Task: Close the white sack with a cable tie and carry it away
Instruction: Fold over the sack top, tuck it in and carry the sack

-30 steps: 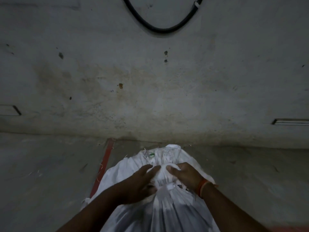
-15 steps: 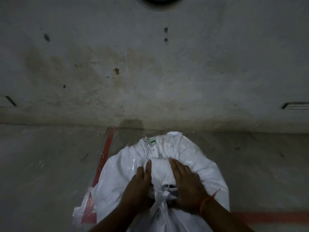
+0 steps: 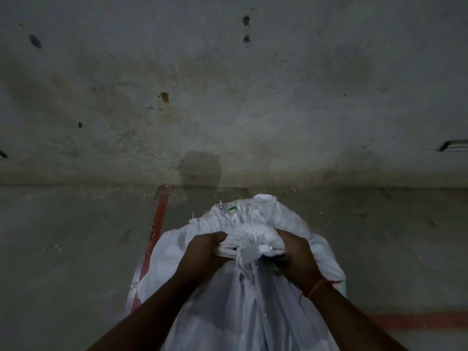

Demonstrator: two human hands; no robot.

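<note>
sack (image 3: 243, 307) stands upright on the floor (image 3: 63, 262) directly beneath the hands, its long axis running up to a gathered neck cinched by the cable tie (image 3: 250, 250). left hand (image 3: 202, 252) and right hand (image 3: 296, 254) flank that neck equally near, each clenched on bunched fabric, forearms angled down.

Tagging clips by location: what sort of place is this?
Likely a warehouse or industrial floor: bare stained concrete wall, concrete floor with red painted lines, and a white woven sack.
</note>
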